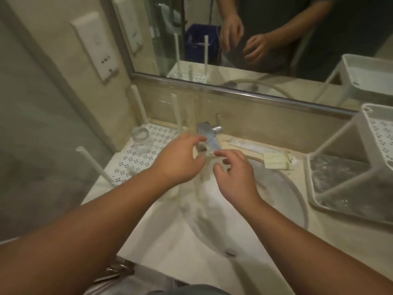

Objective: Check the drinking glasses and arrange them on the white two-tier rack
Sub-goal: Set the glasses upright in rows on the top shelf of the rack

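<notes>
Bathroom vanity ahead of me: a pale stone surface [276, 154] with a sink [212, 220] sunk into it, a mirror [255, 39] along the far wall and a chrome tap [209, 136] just beyond my hands. Both hands meet over the basin, near the tap. Between them I make out a clear drinking glass [205, 160], badly blurred, so its outline is hard to trace; its long axis seems to run roughly near-to-far, tilted. My left hand [180, 158] has its fingers curled toward the glass and appears to hold it. My right hand [234, 173] is half open, fingers loosely bent beside the glass; I cannot tell whether it touches.

On the left sits a white perforated rack [136, 160] with upright posts; 1 clear jar-like glass [142, 142] stands upright on its lower tier, well left of my hands. A second white rack [340, 188] stands to the right.

I judge the inspection step is under way. The left rack lies left and slightly far of the held glass, so my left hand is the nearer one to carry it there.
</notes>
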The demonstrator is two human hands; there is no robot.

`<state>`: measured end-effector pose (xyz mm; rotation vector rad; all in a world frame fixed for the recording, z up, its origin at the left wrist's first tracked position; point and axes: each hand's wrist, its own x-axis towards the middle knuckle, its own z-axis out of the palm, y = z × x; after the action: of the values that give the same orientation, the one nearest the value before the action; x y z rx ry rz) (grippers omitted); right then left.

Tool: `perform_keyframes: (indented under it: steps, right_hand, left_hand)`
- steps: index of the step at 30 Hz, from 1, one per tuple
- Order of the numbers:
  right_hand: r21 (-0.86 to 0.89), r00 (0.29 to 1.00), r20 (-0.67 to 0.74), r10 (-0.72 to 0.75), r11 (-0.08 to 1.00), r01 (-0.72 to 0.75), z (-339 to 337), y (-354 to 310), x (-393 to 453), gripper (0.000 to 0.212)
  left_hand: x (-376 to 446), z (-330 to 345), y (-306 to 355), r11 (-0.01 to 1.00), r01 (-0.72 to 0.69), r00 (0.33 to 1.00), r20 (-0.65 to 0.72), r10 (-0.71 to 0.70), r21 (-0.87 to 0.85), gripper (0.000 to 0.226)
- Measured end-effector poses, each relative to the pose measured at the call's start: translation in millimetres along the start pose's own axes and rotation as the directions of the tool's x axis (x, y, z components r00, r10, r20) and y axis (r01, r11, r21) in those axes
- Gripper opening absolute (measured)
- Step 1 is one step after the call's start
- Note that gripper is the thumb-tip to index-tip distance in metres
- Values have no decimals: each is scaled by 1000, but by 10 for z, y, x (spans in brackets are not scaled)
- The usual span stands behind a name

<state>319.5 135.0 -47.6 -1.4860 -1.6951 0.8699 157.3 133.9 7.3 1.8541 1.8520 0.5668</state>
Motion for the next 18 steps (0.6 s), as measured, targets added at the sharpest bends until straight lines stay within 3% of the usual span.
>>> perform_keyframes:
  steps: [7,13,18]
  right_hand:
    - [52,988,149,-32,998,25,615,-581,287,33]
    - [-91,961,273,37,996,-13,983,-869,576,50]
    - [-144,958,286,36,990,6,1218,-951,796,47]
  left_hand:
    - [326,-684,-737,989,128,972,-187,-141,-80,60]
    - [449,-776,-1243,973,218,954,-195,-229,-78,76]
    - [570,-663,-1557,952,294,938,-165,-303,-82,68]
